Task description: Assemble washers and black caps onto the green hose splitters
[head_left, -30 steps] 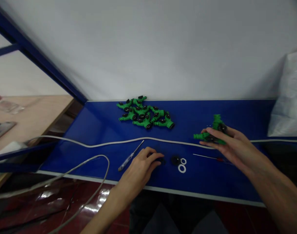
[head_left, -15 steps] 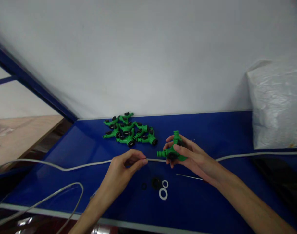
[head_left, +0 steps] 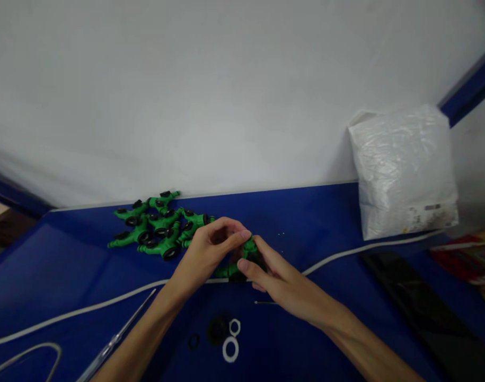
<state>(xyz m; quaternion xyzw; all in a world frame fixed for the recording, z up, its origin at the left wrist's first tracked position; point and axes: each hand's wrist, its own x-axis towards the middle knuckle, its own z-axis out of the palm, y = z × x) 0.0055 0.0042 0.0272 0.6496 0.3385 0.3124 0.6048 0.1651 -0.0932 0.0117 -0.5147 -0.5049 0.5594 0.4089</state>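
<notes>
Blue tabletop (head_left: 314, 212); R hand (head_left: 288, 281) clamped on grn fitting (head_left: 249, 247), leg (head_left: 223, 271) axis crosswise, ptg L; L hand (head_left: 204, 249) grip unclear.

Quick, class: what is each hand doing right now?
Left hand: thumb and fingers curled at the green connector's upper end; what they pinch, if anything, cannot be told.
Right hand: closed, holding that connector.

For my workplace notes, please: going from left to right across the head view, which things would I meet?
Connector pile → left hand → held connector → right hand → white bag → red object.
</notes>
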